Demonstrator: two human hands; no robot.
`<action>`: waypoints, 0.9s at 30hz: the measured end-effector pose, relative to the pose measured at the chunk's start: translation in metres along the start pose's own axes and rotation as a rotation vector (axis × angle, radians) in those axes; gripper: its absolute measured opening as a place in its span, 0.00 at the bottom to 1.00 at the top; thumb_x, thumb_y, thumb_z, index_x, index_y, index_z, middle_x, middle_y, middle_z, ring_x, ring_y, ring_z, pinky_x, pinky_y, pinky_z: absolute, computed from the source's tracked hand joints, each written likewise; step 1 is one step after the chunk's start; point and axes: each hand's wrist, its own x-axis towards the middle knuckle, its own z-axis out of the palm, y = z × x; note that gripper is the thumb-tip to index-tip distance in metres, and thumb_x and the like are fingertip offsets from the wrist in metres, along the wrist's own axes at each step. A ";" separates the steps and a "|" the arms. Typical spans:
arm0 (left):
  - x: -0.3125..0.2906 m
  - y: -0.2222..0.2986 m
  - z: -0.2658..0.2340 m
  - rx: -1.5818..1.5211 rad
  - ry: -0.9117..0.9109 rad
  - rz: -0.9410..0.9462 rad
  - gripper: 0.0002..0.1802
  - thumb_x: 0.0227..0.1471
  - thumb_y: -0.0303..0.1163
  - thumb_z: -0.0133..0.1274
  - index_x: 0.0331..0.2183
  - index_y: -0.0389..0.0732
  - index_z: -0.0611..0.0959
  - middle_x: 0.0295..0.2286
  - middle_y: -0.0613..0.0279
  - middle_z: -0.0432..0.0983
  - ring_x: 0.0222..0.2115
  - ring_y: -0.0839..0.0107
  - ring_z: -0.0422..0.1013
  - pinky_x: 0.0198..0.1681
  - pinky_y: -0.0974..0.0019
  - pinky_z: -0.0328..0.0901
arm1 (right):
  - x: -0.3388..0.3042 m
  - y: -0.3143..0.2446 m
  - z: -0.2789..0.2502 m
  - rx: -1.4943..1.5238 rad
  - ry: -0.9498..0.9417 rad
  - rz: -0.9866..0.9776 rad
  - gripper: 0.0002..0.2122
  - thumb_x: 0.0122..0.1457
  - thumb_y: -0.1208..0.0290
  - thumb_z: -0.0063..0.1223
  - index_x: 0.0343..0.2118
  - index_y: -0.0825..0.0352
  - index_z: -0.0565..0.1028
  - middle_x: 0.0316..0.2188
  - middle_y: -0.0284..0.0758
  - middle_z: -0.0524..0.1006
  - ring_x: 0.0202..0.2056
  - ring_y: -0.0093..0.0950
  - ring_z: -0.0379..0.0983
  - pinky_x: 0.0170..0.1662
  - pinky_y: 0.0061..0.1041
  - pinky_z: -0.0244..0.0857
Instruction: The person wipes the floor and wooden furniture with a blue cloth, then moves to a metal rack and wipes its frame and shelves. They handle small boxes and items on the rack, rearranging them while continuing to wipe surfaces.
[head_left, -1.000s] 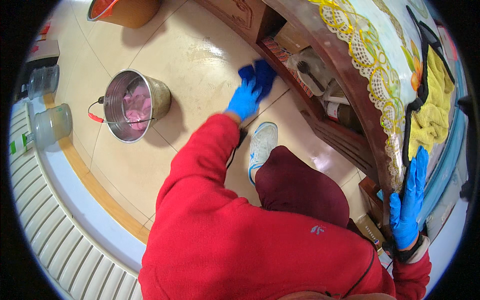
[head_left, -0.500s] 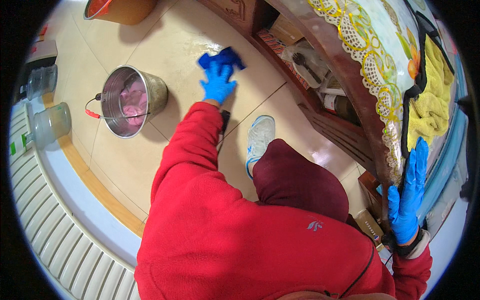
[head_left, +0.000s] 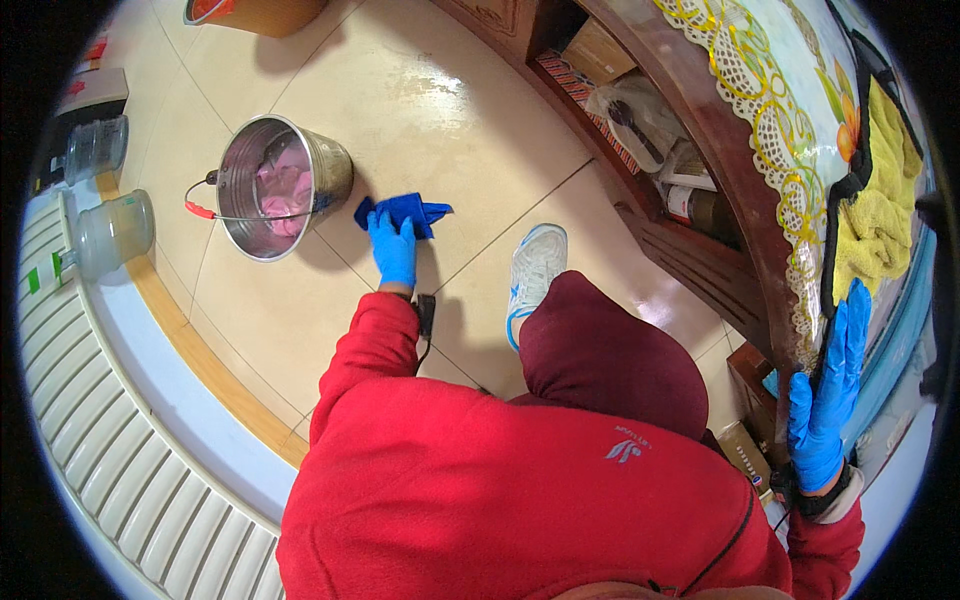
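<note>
- Bucket: round, shiny metal, stands on the floor; wire handle with red grip hangs to its left. Inside, a crumpled pink cloth.
- Tan bucket at top edge, cut off by the view; red at its mouth, contents out of sight.
- Two clear jugs lie on their sides at far left.
- Shelf under the bench: brown box, clear bag with something dark in it, dark jar with a pale and red label.
- Left hand, blue glove: mostly open, fingers a little spread, laid over the blue cloth. Whether it pinches any fabric, cannot tell.
- Blue cloth: on the floor, right of the bucket and near it; flattened, loosely folded, uneven corners.
- Right hand, blue glove: open, fingers straight, thumb apart, against the bench edge, grasping nothing.
- Bench: curved dark wood edge; glossy cover with yellow-and-white lace pattern. On it, a rumpled, fuzzy yellow cloth.
- Floor: smooth cream tiles, dark joints, wet-looking shine above the blue cloth.
</note>
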 end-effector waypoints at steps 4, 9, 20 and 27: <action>0.019 0.041 0.047 0.294 -0.064 0.142 0.40 0.48 0.51 0.57 0.58 0.40 0.69 0.64 0.43 0.48 0.62 0.32 0.46 0.61 0.36 0.49 | -0.002 0.002 0.002 -0.008 -0.002 0.007 0.32 0.67 0.52 0.37 0.67 0.69 0.52 0.69 0.49 0.48 0.69 0.46 0.43 0.69 0.40 0.36; 0.122 0.049 0.045 0.398 -0.095 0.267 0.41 0.48 0.53 0.56 0.60 0.47 0.66 0.67 0.48 0.40 0.64 0.29 0.38 0.64 0.34 0.42 | -0.006 0.004 0.003 0.039 -0.009 0.027 0.33 0.67 0.52 0.37 0.67 0.70 0.52 0.69 0.49 0.47 0.69 0.45 0.43 0.69 0.39 0.36; 0.045 -0.037 0.038 0.272 -0.027 0.401 0.40 0.46 0.43 0.60 0.56 0.33 0.68 0.62 0.31 0.46 0.59 0.33 0.52 0.60 0.39 0.54 | -0.005 0.002 0.001 0.007 -0.004 -0.001 0.32 0.67 0.53 0.37 0.67 0.71 0.51 0.69 0.48 0.47 0.69 0.45 0.43 0.69 0.38 0.36; -0.045 -0.110 0.000 0.283 0.091 -0.377 0.46 0.53 0.56 0.54 0.60 0.32 0.62 0.62 0.30 0.48 0.61 0.32 0.49 0.58 0.37 0.55 | -0.006 0.001 0.001 0.003 -0.012 0.014 0.32 0.67 0.53 0.37 0.67 0.70 0.52 0.69 0.48 0.48 0.69 0.45 0.43 0.69 0.39 0.36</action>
